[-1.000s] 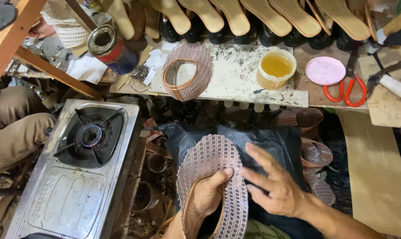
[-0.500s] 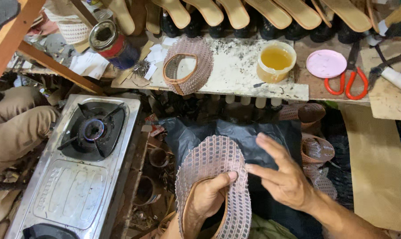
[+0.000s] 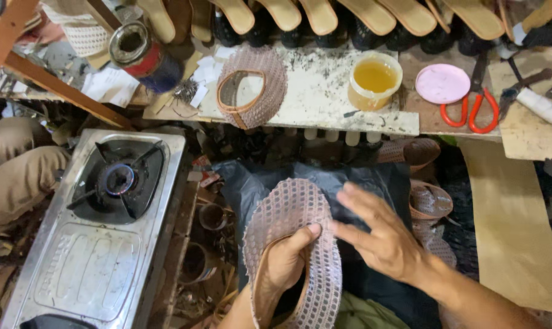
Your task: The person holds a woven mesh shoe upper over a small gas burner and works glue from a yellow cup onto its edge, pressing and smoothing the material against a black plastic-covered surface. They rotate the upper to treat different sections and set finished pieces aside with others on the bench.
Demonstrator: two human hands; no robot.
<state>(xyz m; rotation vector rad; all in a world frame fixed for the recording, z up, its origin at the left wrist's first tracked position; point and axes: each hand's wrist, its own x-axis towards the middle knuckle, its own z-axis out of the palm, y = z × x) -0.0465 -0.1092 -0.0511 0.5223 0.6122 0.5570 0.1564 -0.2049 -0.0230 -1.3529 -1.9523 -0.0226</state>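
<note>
We see two bare hands coming up from the near edge — no gloves, no rings, no watch on either. The left hand (image 3: pixel 285 265) shows short, plain nails and a bare wrist below it. The right hand (image 3: pixel 382 240) is a touch blurred, its forearm bare right down to the near right corner — no sleeve in sight. Near the bottom edge, between the arms, we catch a patch of olive-green cloth (image 3: pixel 364 312), clothing by the look of it.

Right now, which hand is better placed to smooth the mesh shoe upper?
Probably the right hand: it hovers open beside the pink mesh shoe upper, fingers spread and free. The left hand is inside the upper, gripping its edge.
</note>
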